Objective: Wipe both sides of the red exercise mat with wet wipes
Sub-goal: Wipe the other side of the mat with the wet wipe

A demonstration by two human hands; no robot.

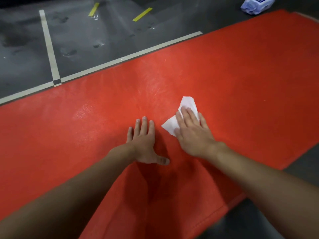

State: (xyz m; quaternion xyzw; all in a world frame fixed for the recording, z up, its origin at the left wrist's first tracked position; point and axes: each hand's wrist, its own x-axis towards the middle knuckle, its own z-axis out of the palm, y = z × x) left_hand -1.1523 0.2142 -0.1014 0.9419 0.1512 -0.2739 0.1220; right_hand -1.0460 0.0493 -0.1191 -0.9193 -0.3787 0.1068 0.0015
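Note:
The red exercise mat lies flat on the dark floor and fills most of the view, running from lower left to upper right. My left hand rests flat on the mat with fingers straight and thumb spread. Just to its right, my right hand presses a crumpled white wet wipe onto the mat with straight fingers. Part of the wipe sticks out past the fingertips and to the left of the hand. A faint wet sheen shows on the mat beyond both hands.
A pale blue pack of wet wipes lies on the floor past the mat's far right corner. White tape lines and yellow tape strips mark the dark floor beyond the mat. The mat's near edge runs at lower right.

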